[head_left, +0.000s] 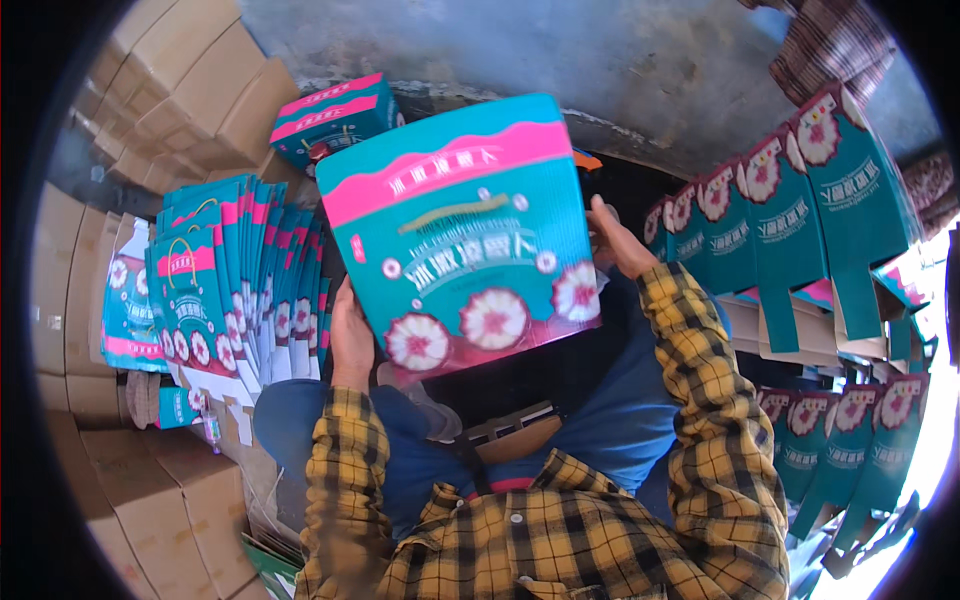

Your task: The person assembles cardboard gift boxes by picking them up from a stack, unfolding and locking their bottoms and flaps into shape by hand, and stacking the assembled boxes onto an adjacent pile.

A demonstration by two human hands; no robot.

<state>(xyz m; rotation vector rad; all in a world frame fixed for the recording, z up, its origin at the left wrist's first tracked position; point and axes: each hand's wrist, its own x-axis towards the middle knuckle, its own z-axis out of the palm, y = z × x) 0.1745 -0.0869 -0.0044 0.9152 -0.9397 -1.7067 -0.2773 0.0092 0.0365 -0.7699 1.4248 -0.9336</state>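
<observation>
A teal and pink printed carton with a carry handle on its face is held up in front of me, tilted slightly. My left hand grips its lower left side, the fingers partly hidden behind it. At the right edge, my right hand holds the carton, thumb raised and the other fingers mostly out of sight. My crossed legs in blue trousers lie below it.
Flattened teal cartons stand in a row at left. Brown cardboard boxes are stacked along the left side. A teal carton stands behind. Partly folded teal cartons line the right, in two tiers. A grey wall rises at the back.
</observation>
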